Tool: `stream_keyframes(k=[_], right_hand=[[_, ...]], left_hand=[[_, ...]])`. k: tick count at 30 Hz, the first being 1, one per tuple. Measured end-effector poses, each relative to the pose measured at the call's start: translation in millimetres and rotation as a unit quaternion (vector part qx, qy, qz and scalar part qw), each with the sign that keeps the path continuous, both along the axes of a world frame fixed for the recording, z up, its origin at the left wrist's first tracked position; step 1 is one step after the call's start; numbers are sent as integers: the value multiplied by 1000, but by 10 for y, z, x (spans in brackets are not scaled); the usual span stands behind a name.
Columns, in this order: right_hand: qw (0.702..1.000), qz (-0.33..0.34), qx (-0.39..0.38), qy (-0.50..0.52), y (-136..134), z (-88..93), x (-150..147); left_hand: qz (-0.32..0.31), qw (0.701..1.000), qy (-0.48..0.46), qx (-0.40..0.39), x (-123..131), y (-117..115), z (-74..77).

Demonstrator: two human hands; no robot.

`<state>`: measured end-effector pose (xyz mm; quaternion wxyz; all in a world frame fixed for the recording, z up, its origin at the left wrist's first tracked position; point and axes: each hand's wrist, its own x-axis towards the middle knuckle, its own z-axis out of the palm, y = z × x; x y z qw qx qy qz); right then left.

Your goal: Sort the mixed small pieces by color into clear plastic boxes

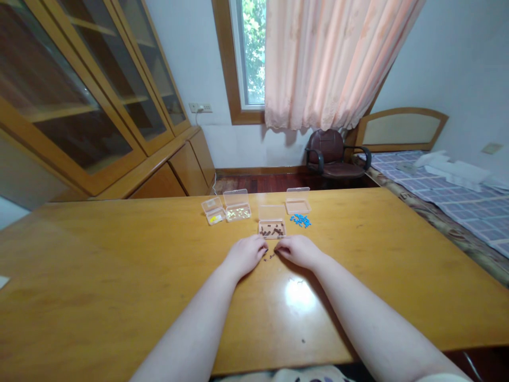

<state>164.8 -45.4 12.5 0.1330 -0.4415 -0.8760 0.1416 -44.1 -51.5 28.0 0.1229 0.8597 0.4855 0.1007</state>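
Note:
My left hand (247, 251) rests on the table with its fingers curled and pressed together. A dark speck shows at its fingertips, too small to name. Opposite it, my right hand (297, 250) is closed in a pinch, with a small brown piece at its fingertips. Between and just below the two hands lie a few loose small brown pieces (272, 257). Directly beyond them stands an opened clear plastic box (260, 229) with several brown pieces (277, 231) inside, its lid tilted up at the back.
Left of it are an opened clear box (227, 214) of pale yellow pieces and a smaller one (208, 217) with bright yellow pieces. To the right, blue pieces (301, 220) lie heaped before another opened clear box (298, 208). A dark speck (303, 340) lies near the table's front edge.

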Motion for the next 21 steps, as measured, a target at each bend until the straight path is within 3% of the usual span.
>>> stream_keyframes(k=[4, 8, 13, 16, 21], right_hand=[[998, -27, 8, 63, 26, -40, 22], [983, -114, 61, 132, 102, -115, 40], [974, -175, 73, 125, 183, -167, 24], [981, -142, 74, 112, 150, -135, 21], [997, -18, 60, 48, 47, -45, 39]], left_hand=[[-9, 1000, 25, -13, 28, -46, 33], [-8, 999, 31, -43, 12, -56, 68], [-1, 994, 39, -98, -29, -29, 58], [1, 993, 33, -110, -24, -7, 19], [10, 993, 29, -117, -1, -2, -17]])
